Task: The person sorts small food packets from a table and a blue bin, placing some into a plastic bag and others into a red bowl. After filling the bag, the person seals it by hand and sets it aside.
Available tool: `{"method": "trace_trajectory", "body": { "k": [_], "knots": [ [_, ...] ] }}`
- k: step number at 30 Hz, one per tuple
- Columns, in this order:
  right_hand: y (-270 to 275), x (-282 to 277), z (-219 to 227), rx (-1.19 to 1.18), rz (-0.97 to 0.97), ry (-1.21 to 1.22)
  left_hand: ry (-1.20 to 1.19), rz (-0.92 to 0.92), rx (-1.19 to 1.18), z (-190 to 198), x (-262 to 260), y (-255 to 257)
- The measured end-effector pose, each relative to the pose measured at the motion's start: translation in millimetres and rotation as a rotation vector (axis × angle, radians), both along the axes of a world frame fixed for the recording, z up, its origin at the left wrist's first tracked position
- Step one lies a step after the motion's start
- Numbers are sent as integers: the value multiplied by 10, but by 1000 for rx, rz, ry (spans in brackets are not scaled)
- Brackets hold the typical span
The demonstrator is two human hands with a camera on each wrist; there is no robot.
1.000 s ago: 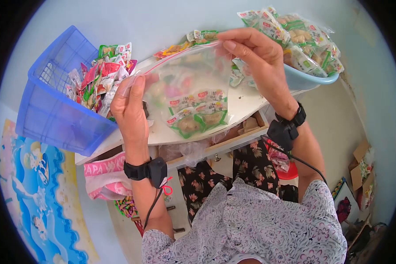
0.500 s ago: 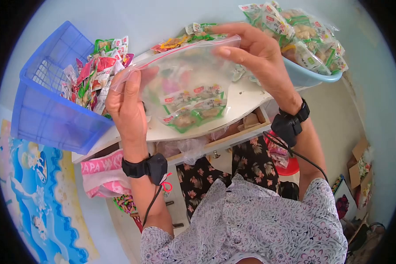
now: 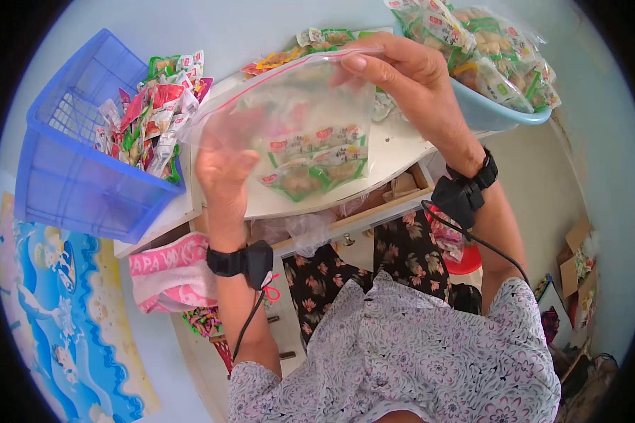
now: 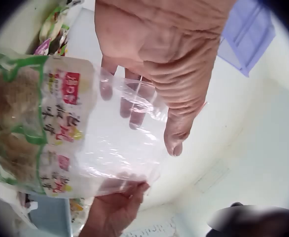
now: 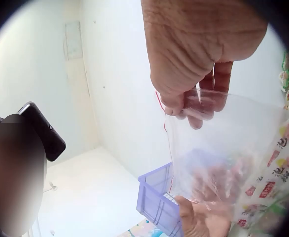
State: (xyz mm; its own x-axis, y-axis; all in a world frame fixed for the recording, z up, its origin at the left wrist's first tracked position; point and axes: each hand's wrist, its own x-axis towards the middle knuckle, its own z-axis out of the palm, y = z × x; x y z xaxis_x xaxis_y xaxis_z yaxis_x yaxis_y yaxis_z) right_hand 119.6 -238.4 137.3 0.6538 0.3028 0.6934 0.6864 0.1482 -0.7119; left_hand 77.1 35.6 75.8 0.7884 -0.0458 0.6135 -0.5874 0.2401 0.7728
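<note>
A clear zip bag (image 3: pixel 331 92) with a red line along its top hangs above the white table. Several green-and-white snack packets (image 3: pixel 316 169) lie in its lower part, pale lumps showing through. My right hand (image 3: pixel 418 81) pinches the bag's upper right corner between thumb and fingers. At the bag's left side, my left hand (image 3: pixel 222 166) has its fingers behind the plastic. In the left wrist view those extended fingers (image 4: pixel 137 106) show through the film, with the thumb standing apart from them.
To the left a blue plastic basket (image 3: pixel 67 180) holds many colourful packets (image 3: pixel 152 116). A light blue basin (image 3: pixel 497 116) at the back right is heaped with packets. More packets (image 3: pixel 289 53) lie behind the bag. Below the table's (image 3: pixel 402 148) front edge, a drawer (image 3: pixel 402 190) stands pulled out.
My left thumb has come off the bag's upper left edge, and that hand has dropped and shifted right behind the film. The right hand keeps its pinch on the corner.
</note>
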Motion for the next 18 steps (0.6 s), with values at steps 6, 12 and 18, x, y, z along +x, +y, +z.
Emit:
{"method": "trace_trajectory", "body": {
  "k": [6,12,18],
  "knots": [
    [-12,-25,-33,28,6,22,144,-22,59,-301,-41,-154],
    [-93,5,-64,28,-3,61,223,78,65,-348,-45,-149],
    [-135,-132,-328,-14,45,275,216,110,57,-342,-75,-180]
  ]
}}
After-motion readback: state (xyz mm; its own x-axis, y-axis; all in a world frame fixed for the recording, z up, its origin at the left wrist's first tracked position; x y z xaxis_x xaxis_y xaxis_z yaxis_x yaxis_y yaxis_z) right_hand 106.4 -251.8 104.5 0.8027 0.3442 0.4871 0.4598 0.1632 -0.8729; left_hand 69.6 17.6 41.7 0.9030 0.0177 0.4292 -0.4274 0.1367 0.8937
